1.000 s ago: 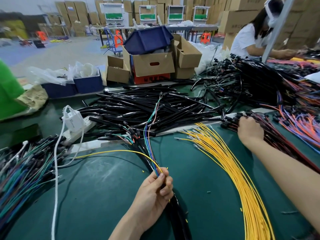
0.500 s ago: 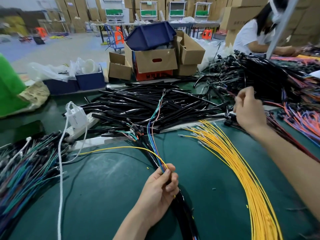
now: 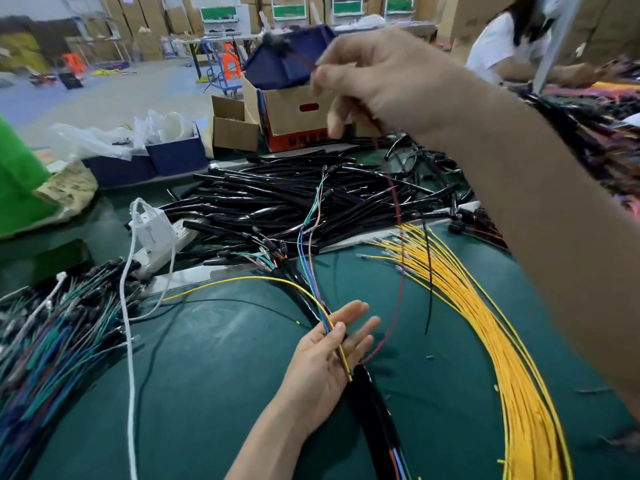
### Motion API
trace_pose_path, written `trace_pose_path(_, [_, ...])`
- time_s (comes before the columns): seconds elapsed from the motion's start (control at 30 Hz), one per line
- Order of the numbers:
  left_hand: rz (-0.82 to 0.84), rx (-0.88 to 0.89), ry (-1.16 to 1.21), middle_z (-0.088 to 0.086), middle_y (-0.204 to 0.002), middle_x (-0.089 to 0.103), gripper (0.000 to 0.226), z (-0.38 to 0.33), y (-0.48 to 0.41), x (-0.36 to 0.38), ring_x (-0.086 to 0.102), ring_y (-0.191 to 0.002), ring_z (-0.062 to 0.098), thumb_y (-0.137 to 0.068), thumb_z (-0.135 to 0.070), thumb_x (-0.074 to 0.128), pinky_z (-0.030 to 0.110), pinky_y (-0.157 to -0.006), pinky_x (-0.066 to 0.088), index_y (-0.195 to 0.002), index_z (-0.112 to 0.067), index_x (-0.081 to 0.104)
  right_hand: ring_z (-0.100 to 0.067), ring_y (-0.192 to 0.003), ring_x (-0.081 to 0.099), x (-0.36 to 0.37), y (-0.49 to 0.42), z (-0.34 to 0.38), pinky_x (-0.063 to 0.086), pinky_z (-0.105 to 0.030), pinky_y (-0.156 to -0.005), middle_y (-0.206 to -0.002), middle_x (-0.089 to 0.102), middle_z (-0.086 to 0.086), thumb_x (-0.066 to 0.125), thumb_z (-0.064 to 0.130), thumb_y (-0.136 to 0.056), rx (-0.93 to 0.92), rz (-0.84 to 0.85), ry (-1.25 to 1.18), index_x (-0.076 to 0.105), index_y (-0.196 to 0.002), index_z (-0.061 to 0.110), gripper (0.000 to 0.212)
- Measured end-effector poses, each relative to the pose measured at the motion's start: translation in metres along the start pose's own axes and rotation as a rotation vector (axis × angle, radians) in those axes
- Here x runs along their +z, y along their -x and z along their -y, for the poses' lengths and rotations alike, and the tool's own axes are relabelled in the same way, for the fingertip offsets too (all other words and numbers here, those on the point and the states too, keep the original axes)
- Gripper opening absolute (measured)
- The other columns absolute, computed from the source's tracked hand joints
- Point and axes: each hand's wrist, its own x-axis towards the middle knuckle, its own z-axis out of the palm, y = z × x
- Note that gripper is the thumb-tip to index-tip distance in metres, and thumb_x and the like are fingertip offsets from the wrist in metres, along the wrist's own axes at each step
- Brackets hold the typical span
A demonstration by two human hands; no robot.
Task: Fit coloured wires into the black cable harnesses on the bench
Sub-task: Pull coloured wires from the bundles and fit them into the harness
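My left hand lies palm up on the green mat with fingers straightened; its thumb pins a yellow wire and several blue and green wires against the palm, at the mouth of a black harness tube. My right hand is raised high, close to the camera, pinching a red-and-black wire pair that hangs down; the red end reaches my left fingertips. A black connector shows blurred beyond its fingers. A fan of yellow wires lies on the right.
A heap of black harness tubes covers the bench middle. Coloured wire bundles lie left, a white power strip and cord beside them. Cardboard boxes and blue bins stand behind. More harnesses pile at far right, where another person works.
My right hand rose from the right-hand pile toward the camera, carrying the red-and-black wire pair over to the left. My left hand uncurled its fingers from the harness bundle.
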Motion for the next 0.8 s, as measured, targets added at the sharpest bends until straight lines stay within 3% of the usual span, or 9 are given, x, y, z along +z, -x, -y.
trace_pose_path(0.07, [0.018, -0.013, 0.007, 0.005, -0.127, 0.063, 0.042, -0.001, 0.001, 0.001, 0.060, -0.117, 0.024, -0.082, -0.010, 0.049, 0.030, -0.094, 0.051, -0.122, -0.004, 0.059, -0.006, -0.048, 0.055, 0.014, -0.012, -0.003, 0.041, -0.015, -0.044, -0.060, 0.064, 0.002, 0.048, 0.024, -0.099, 0.033, 0.127, 0.035, 0.058, -0.093, 0.018, 0.013])
trace_pose_path(0.17, [0.029, -0.028, 0.012, 0.006, -0.128, 0.062, 0.040, -0.002, 0.003, 0.004, 0.057, -0.120, 0.018, -0.086, -0.009, 0.046, 0.028, -0.097, 0.048, -0.125, -0.009, 0.057, -0.014, -0.054, 0.051, 0.042, -0.034, -0.017, 0.041, -0.019, -0.040, -0.057, 0.065, 0.003, 0.049, 0.026, -0.099, 0.140, 0.293, 0.135, 0.058, -0.094, 0.021, 0.011])
trace_pose_path(0.37, [0.034, -0.019, 0.026, 0.006, -0.125, 0.064, 0.042, -0.003, 0.002, 0.007, 0.059, -0.118, 0.017, -0.084, -0.011, 0.046, 0.023, -0.090, 0.052, -0.125, -0.012, 0.057, -0.008, -0.047, 0.055, 0.081, -0.066, -0.057, 0.058, -0.028, -0.056, -0.070, 0.060, -0.013, 0.047, 0.009, -0.099, 0.314, 0.366, -0.037, 0.053, -0.101, 0.011, 0.007])
trace_pose_path(0.47, [0.035, -0.020, 0.058, 0.013, -0.115, 0.068, 0.038, -0.003, 0.002, 0.007, 0.064, -0.110, 0.024, -0.083, -0.011, 0.049, 0.028, -0.089, 0.054, -0.119, -0.011, 0.061, -0.011, -0.049, 0.053, 0.089, -0.073, -0.078, 0.059, -0.029, -0.057, -0.073, 0.062, -0.017, 0.042, 0.002, -0.099, 0.337, 0.332, -0.074, 0.049, -0.097, 0.010, 0.011])
trace_pose_path(0.57, [-0.006, -0.052, 0.135, 0.012, -0.091, 0.072, 0.037, -0.004, 0.000, 0.005, 0.070, -0.091, 0.029, -0.079, -0.010, 0.056, 0.033, -0.082, 0.057, -0.115, -0.006, 0.064, -0.010, -0.048, 0.056, 0.092, -0.075, -0.096, 0.057, -0.027, -0.055, -0.071, 0.064, -0.015, 0.039, -0.002, -0.097, 0.322, 0.208, -0.109, 0.045, -0.086, 0.013, 0.019])
trace_pose_path(0.67, [-0.081, -0.108, 0.257, 0.005, -0.076, 0.068, 0.042, -0.010, 0.000, 0.004, 0.070, -0.071, 0.023, -0.074, -0.011, 0.060, 0.035, -0.071, 0.059, -0.114, -0.002, 0.063, -0.009, -0.052, 0.057, 0.088, -0.074, -0.114, 0.056, -0.027, -0.057, -0.073, 0.062, -0.014, 0.038, -0.004, -0.095, 0.299, 0.096, -0.034, 0.044, -0.081, 0.015, 0.024])
trace_pose_path(0.8, [-0.124, -0.158, 0.343, 0.001, -0.076, 0.063, 0.040, -0.013, 0.002, 0.003, 0.059, -0.054, 0.013, -0.078, -0.013, 0.055, 0.028, -0.059, 0.056, -0.117, -0.003, 0.063, -0.013, -0.062, 0.056, 0.084, -0.066, -0.135, 0.055, -0.031, -0.067, -0.076, 0.059, -0.016, 0.038, -0.003, -0.096, 0.279, 0.003, -0.002, 0.044, -0.080, 0.015, 0.025])
